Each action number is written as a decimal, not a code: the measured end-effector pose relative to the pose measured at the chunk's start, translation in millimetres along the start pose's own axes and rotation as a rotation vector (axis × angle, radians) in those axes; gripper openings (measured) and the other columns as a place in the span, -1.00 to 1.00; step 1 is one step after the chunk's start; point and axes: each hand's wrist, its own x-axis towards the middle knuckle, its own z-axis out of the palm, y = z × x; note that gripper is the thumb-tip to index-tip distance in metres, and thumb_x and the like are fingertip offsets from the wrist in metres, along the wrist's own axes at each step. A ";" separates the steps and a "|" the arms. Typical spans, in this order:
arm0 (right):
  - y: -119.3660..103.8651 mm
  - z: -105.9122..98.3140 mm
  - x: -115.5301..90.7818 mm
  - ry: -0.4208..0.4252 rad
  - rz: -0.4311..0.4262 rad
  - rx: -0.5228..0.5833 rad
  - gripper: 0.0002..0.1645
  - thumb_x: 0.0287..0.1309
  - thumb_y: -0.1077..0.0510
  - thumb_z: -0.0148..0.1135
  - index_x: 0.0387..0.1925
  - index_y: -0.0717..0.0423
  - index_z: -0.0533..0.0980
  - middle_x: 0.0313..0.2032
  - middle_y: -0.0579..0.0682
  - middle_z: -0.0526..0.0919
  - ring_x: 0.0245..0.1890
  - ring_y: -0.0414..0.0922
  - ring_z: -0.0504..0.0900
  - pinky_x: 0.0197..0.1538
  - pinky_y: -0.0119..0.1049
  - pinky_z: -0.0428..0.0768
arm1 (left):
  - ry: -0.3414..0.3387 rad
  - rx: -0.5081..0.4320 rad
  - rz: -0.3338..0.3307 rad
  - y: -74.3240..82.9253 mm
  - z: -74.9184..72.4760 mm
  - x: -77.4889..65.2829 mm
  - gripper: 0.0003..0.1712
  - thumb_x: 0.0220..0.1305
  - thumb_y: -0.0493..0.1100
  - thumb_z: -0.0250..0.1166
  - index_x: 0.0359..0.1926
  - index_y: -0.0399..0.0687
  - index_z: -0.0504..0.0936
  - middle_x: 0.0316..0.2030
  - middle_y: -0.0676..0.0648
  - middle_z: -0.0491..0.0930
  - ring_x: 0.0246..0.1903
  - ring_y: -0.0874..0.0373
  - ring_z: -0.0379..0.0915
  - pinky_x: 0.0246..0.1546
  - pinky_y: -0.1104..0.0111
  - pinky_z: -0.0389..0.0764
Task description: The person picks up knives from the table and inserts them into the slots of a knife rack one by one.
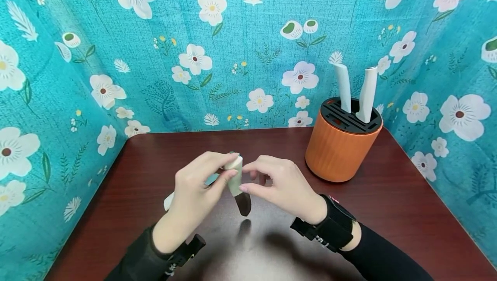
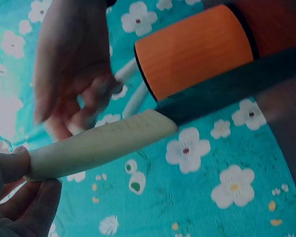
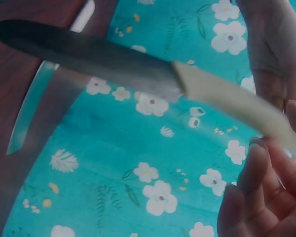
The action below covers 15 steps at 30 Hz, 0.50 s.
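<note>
A kitchen knife with a pale cream handle (image 2: 103,145) and dark blade (image 3: 98,57) hangs above the table, its blade pointing down toward me in the head view. My left hand (image 1: 198,190) pinches the end of the handle between thumb and fingers. Close beside the handle is my right hand (image 1: 285,184), its fingers loosely bent and blurred in the left wrist view; I see no grip on the knife. Another knife (image 3: 32,106) with a white handle lies on the table at the left, mostly hidden behind my left hand in the head view.
An orange knife block (image 1: 339,149) with a black slotted top stands at the back right, two white-handled knives (image 1: 368,95) upright in it. The dark reddish-brown table (image 1: 404,220) ends at a teal floral cloth (image 1: 240,69) behind and along both sides.
</note>
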 end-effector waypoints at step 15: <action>-3.8 0.2 5.3 0.084 -0.088 -0.005 -0.83 0.09 0.16 0.49 -0.33 0.00 0.60 -0.51 -0.15 0.46 -0.50 -0.31 0.44 -0.44 -0.52 0.40 | -0.015 -0.055 0.031 10.1 16.1 -0.2 -0.62 0.43 0.00 0.25 0.03 -0.16 0.74 -0.24 -0.06 0.74 -0.30 0.19 0.59 -0.34 0.53 0.56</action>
